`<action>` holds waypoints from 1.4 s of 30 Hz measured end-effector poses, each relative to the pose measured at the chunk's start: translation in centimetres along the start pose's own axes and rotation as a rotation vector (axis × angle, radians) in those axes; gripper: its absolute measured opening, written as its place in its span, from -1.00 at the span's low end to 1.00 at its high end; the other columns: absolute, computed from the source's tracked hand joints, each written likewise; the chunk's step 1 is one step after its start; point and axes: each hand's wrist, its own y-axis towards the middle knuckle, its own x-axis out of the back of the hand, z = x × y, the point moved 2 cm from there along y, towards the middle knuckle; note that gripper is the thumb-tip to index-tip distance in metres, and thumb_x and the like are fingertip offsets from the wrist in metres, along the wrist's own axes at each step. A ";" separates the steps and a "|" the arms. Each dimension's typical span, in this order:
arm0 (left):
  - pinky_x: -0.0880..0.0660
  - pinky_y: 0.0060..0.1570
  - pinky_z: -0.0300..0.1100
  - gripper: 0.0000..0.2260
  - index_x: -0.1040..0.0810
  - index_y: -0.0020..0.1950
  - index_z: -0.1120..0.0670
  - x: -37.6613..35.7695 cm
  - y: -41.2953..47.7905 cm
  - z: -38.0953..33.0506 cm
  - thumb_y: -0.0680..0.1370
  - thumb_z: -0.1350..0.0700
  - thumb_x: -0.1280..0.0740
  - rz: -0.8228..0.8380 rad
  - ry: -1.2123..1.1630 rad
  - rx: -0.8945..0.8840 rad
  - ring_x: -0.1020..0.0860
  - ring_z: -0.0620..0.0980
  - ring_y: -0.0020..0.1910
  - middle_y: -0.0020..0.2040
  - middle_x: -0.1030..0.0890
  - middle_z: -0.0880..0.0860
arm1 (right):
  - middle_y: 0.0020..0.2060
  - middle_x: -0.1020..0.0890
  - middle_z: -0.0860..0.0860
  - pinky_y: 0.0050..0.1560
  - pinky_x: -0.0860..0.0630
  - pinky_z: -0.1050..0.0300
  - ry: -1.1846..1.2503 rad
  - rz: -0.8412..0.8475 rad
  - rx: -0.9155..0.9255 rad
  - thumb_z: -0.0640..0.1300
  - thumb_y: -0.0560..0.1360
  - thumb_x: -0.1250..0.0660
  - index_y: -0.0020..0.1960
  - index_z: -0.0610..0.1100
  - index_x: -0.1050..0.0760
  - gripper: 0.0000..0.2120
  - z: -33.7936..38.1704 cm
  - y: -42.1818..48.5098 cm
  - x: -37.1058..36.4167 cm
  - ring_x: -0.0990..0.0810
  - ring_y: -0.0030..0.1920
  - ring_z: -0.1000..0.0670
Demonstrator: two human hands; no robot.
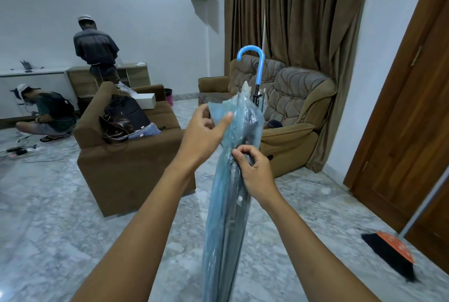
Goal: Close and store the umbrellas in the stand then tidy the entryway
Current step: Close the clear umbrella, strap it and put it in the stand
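Grey marbled floor (48, 204) is being viewed across a living room with pale walls.

- Umbrella (228, 216): being held upright at centre frame, folded. Its blue hooked handle (252, 58) is pointing up; its lower end is being cut off by the bottom edge of the frame. Its see-through blue canopy (245, 121) is lying loosely gathered round dark ribs.
- Left hand (206, 131): a loose flap of the canopy, near the top, is being pinched between thumb and fingers.
- Right hand (255, 168): the bundled middle of the umbrella is being gripped, fingers curled round it. Whether a strap is being held under the thumb cannot be told.
- Brown armchair (126, 163): standing left of the umbrella, back toward the camera. Dark bags (124, 117) are being carried on its seat, with a white box (145, 101) behind them.
- Padded sofa (291, 107): standing behind the umbrella, against brown curtains (291, 10).
- Wooden door (413, 107): filling the right edge.
- Broom (393, 253): resting on the floor near the door, with dark bristles and an orange head.
- 2 other people at far left: 1 standing person (96, 51) is facing a low cabinet, back turned; 1 seated person (43, 112) is crouching on the floor among cables.
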 end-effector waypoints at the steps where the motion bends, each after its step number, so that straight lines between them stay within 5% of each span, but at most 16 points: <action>1: -0.63 -0.04 -0.07 -0.56 -0.33 0.18 -0.07 -0.2 -0.5 0.3 0.46 -0.21 -0.41 -0.017 0.000 -0.016 -0.65 -0.03 -0.08 -0.02 -0.62 -0.01 | -0.20 -0.62 0.07 -0.13 -0.46 0.40 -0.028 0.001 0.006 -0.16 0.59 -0.32 -0.09 -0.12 -0.55 -0.91 -0.1 0.1 0.1 -0.55 -0.21 0.26; 3: -0.60 -0.04 -0.16 -0.49 -0.34 0.20 -0.01 -0.6 -0.7 0.8 0.40 -0.16 -0.49 -0.096 0.138 -0.097 -0.61 -0.07 -0.04 0.04 -0.58 -0.02 | -0.20 -0.63 0.10 -0.10 -0.47 0.37 -0.081 0.030 0.021 -0.18 0.59 -0.32 -0.10 -0.06 -0.55 -0.90 -0.1 0.1 -0.3 -0.56 -0.19 0.24; 6: -0.55 -0.12 -0.11 -0.73 -0.54 0.04 0.06 -0.5 0.2 1.0 0.46 -0.04 -0.48 -0.236 0.325 -0.202 -0.58 0.00 -0.12 -0.07 -0.60 -0.02 | -0.21 -0.62 0.12 -0.12 -0.45 0.37 -0.139 0.056 0.037 -0.14 0.57 -0.34 -0.12 -0.03 -0.54 -0.90 -0.1 -0.1 -1.0 -0.55 -0.19 0.21; 9: -0.59 -0.21 -0.02 -0.90 -0.64 -0.04 0.01 -0.2 1.1 0.8 0.51 0.01 -0.43 -0.291 0.364 -0.235 -0.60 0.01 -0.21 -0.15 -0.65 0.00 | -0.20 -0.62 0.15 -0.13 -0.43 0.39 -0.179 0.033 0.055 -0.10 0.57 -0.35 -0.12 -0.01 -0.54 -0.91 -0.2 -0.2 -1.1 -0.56 -0.15 0.19; 14: -0.62 -0.21 0.05 -0.91 -0.65 -0.07 -0.03 0.2 2.4 1.2 0.51 -0.02 -0.43 -0.315 0.273 -0.163 -0.62 -0.03 -0.21 -0.20 -0.65 -0.03 | -0.19 -0.63 0.12 -0.13 -0.44 0.40 -0.136 0.026 -0.001 -0.09 0.57 -0.35 -0.10 -0.01 -0.55 -0.92 -0.5 -0.9 -1.4 -0.56 -0.15 0.21; 17: -0.61 0.02 0.00 -0.76 -0.65 0.15 0.03 0.2 2.0 1.0 0.54 -0.02 -0.40 -0.119 0.092 -0.147 -0.62 -0.13 -0.08 -0.05 -0.67 -0.04 | -0.18 -0.64 0.10 -0.15 -0.45 0.40 -0.125 0.008 -0.057 -0.07 0.57 -0.35 -0.09 -0.02 -0.56 -0.93 -0.9 -1.0 -1.0 -0.56 -0.17 0.24; 20: -0.38 0.37 -0.06 -0.28 -0.10 0.59 -0.09 -0.3 0.5 2.9 0.52 -0.16 -0.37 0.194 -0.003 0.002 -0.44 -0.11 0.35 0.41 -0.45 -0.04 | -0.21 -0.63 0.09 -0.18 -0.47 0.33 -0.131 -0.035 -0.067 -0.06 0.57 -0.34 -0.10 -0.01 -0.55 -0.92 -0.7 -0.4 0.1 -0.55 -0.21 0.19; 22: -0.30 0.44 0.05 -0.09 0.11 0.55 -0.21 -1.1 -0.9 5.2 0.42 -0.20 -0.45 0.320 0.047 0.108 -0.30 -0.02 0.47 0.56 -0.20 0.01 | -0.25 -0.61 0.11 -0.19 -0.47 0.26 -0.156 -0.070 -0.056 -0.07 0.57 -0.35 -0.13 0.02 -0.54 -0.90 -0.3 0.3 0.6 -0.54 -0.24 0.15; 25: -0.43 0.32 -0.10 -0.13 0.02 0.47 -0.20 -2.5 -2.8 6.9 0.38 -0.07 -0.51 0.500 0.131 0.108 -0.48 -0.09 0.30 0.42 -0.37 -0.01 | -0.25 -0.64 0.06 -0.08 -0.57 0.09 -0.134 -0.129 -0.081 -0.10 0.54 -0.39 -0.19 0.01 -0.53 -0.86 0.5 1.3 0.8 -0.60 -0.20 0.08; 32: -0.50 0.25 -0.09 -0.01 -0.12 0.46 -0.16 -4.0 -2.7 7.3 0.18 -0.09 -0.63 0.322 0.092 -0.018 -0.47 -0.12 0.30 0.33 -0.44 -0.10 | -0.18 -0.70 0.04 0.01 -0.62 0.00 -0.209 -0.019 -0.162 0.02 0.51 -0.41 -0.17 -0.05 -0.61 -0.84 2.4 2.0 0.0 -0.67 -0.10 0.06; 36: -0.49 0.28 -0.13 0.06 -0.07 0.51 -0.13 -3.9 -2.7 7.5 0.20 -0.03 -0.67 0.378 -0.082 0.030 -0.51 -0.21 0.29 0.33 -0.51 -0.13 | -0.14 -0.73 -0.01 0.06 -0.63 0.04 -0.230 0.167 -0.207 0.02 0.52 -0.40 -0.14 -0.08 -0.64 -0.82 4.0 2.2 0.3 -0.69 -0.06 0.03; 42: -0.48 0.03 -0.43 -0.30 -0.23 0.43 -0.11 -3.1 -3.1 6.4 0.40 0.17 -0.49 0.321 -0.021 -0.008 -0.55 -0.39 0.10 0.18 -0.54 -0.22 | -0.12 -0.72 -0.11 -0.21 -0.61 0.21 0.064 0.380 -0.330 -0.12 0.60 -0.31 -0.08 -0.19 -0.64 -0.81 5.6 2.3 1.2 -0.71 -0.13 0.02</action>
